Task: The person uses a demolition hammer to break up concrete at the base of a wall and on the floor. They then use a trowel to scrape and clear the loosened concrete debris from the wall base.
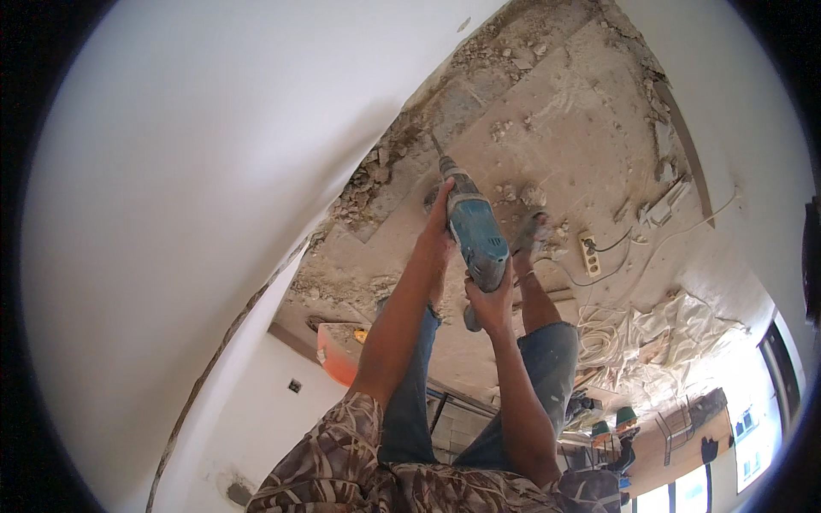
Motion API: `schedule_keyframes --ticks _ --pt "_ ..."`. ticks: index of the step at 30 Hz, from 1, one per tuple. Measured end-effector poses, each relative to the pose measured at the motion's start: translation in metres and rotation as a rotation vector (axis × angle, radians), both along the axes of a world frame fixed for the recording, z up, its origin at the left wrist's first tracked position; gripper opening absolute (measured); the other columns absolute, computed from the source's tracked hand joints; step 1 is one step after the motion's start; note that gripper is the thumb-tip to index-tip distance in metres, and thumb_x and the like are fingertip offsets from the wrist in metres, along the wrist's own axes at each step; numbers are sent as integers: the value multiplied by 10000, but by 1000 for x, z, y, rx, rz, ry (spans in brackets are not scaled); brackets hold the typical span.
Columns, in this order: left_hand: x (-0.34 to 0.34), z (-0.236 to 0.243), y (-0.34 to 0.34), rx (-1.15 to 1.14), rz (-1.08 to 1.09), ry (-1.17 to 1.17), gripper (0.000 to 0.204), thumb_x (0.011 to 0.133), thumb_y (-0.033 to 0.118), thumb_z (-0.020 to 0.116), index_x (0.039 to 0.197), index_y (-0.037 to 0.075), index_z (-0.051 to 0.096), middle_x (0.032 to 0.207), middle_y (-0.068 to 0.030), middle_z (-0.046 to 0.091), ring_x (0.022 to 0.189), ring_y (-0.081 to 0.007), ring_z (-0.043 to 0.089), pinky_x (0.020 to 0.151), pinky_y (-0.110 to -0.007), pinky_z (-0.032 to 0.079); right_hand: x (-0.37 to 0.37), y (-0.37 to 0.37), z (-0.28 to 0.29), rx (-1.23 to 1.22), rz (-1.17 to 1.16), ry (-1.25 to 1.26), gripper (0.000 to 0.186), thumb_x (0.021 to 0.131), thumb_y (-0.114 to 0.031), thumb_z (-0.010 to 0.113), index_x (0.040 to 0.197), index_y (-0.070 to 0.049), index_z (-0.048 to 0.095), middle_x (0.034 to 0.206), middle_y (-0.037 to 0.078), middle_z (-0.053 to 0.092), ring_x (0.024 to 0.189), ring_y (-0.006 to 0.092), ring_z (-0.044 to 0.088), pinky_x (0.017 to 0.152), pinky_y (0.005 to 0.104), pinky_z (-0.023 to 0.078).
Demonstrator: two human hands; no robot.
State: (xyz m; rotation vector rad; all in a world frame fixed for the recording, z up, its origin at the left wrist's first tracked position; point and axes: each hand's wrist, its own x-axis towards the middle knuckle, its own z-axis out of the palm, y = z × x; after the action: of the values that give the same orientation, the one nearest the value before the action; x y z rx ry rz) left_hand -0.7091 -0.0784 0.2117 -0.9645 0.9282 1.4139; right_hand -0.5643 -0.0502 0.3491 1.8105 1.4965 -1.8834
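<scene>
A blue and grey rotary hammer drill (477,229), dusty all over, is held out in front of me with both hands. My left hand (442,212) is wrapped round its front end, just behind the chuck. At the rear, my right hand (493,301) grips the handle, its fingers partly hidden by the body. The long bit (438,146) points away toward broken rubble (368,184) along the foot of the white wall. Whether its tip touches the floor I cannot tell.
A power strip (590,255) with a dark cable lies right of my foot (532,229). Coiled pale hose (603,342) and crumpled plastic sheeting (676,342) spread farther right. An orange tub (336,352) stands behind my left arm. The white wall (214,154) rises close at left.
</scene>
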Motion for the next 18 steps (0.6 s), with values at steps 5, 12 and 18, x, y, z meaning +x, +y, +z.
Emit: schedule_keyframes --ticks 5,12,18 --pt "-21 -20 14 -5 1 -81 719 806 665 621 1212 71 600 1067 -143 671 937 -301 652 876 -458 517 -19 14 -35 103 56 91 808 707 -100 644 1453 -21 343 1291 237 556 1215 358 551 1015 426 425" --pt "1 -51 27 -63 -107 0 543 827 491 703 1160 73 602 951 -101 681 875 -265 677 783 -404 561 19 8 -59 -210 -332 93 576 713 -79 676 1244 -8 465 967 126 636 784 238 653 705 374 550" --pt "15 -80 35 -226 -153 39 654 805 468 747 1242 28 537 1023 -138 660 889 -284 676 781 -400 568 27 22 -72 -253 -552 140 388 747 -50 670 1086 -15 485 787 94 605 607 178 610 544 331 541"
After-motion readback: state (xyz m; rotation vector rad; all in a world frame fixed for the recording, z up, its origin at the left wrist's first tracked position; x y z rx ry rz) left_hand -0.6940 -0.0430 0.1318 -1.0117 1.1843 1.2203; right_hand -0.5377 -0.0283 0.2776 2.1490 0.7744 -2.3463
